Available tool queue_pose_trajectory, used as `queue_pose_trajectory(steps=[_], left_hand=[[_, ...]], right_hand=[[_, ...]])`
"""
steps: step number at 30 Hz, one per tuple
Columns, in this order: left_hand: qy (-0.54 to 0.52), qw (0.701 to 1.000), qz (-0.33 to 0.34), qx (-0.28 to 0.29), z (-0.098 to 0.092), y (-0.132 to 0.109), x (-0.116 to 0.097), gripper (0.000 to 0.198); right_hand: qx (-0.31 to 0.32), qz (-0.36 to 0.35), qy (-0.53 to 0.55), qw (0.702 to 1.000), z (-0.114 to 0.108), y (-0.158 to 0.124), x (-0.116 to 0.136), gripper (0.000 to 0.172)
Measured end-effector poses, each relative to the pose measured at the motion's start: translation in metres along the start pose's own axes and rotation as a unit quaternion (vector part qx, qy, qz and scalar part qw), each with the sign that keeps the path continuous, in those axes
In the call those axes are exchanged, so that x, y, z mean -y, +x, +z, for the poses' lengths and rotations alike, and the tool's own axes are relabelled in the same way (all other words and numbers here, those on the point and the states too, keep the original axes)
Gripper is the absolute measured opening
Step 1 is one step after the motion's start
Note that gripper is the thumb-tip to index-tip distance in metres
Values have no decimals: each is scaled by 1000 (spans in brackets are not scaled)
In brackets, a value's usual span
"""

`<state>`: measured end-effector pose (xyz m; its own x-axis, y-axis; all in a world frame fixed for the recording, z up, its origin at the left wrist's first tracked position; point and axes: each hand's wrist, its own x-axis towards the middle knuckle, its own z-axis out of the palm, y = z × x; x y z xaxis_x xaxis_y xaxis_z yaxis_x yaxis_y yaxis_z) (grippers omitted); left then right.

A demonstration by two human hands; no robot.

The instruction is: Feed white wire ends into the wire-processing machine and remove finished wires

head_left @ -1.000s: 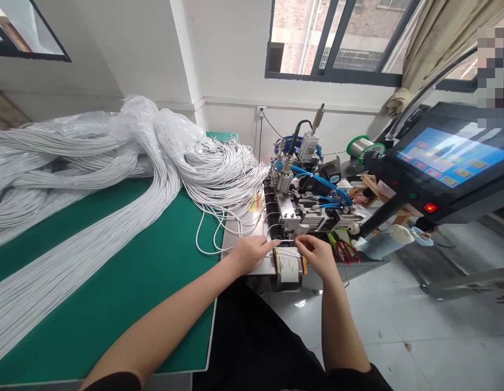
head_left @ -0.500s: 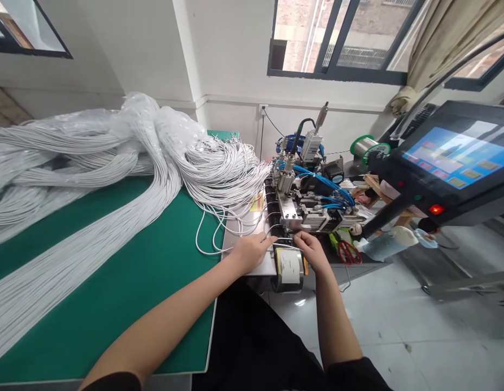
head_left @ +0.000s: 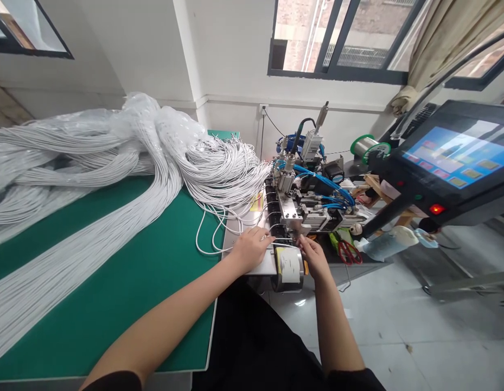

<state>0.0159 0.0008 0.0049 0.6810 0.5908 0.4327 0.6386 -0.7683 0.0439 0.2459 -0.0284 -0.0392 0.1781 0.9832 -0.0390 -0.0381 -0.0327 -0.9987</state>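
My left hand (head_left: pixel 252 248) rests on the metal plate at the front of a small wire machine (head_left: pixel 304 203), fingers curled and pinching a thin white wire (head_left: pixel 281 240) near its end. My right hand (head_left: pixel 313 255) is closed on the same wire just right of the machine's slot, beside a black motor with a white label (head_left: pixel 289 267). The wire stretches between both hands. Blue air hoses run over the top of the machine.
Big bundles of white wires (head_left: pixel 113 163) cover the green mat (head_left: pixel 125 282) to the left. Red-handled scissors (head_left: pixel 347 251) lie right of the machine. A touchscreen console (head_left: pixel 451 163) stands at the right, a wire spool (head_left: pixel 363 145) behind it.
Both hands have moved a little forward toward the machine's slot with the wire. My right hand has slid left and closer to the slot.
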Motion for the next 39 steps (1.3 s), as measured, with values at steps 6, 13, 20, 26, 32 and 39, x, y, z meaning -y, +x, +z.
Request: queue_pose_trajectory(steps=[6, 13, 20, 26, 32, 39], left_hand=[[-1, 1000, -3, -26, 1, -2, 1, 39], [-2, 998, 13, -68, 1, -3, 2, 40], [-1, 994, 66, -86, 5, -4, 6, 37], [5, 988, 109, -106, 4, -4, 5, 27], [2, 985, 139, -101, 0, -2, 3, 27], [-8, 991, 108, -82, 7, -3, 7, 27]], right_hand=[[14, -27, -18, 999, -14, -9, 15, 43], [37, -83, -113, 989, -19, -21, 31, 34], [17, -96, -119, 988, -12, -24, 38, 32], [-2, -92, -95, 991, -6, -19, 38, 33], [-23, -96, -27, 995, 4, -14, 31, 32], [11, -95, 27, 995, 12, -12, 29, 33]])
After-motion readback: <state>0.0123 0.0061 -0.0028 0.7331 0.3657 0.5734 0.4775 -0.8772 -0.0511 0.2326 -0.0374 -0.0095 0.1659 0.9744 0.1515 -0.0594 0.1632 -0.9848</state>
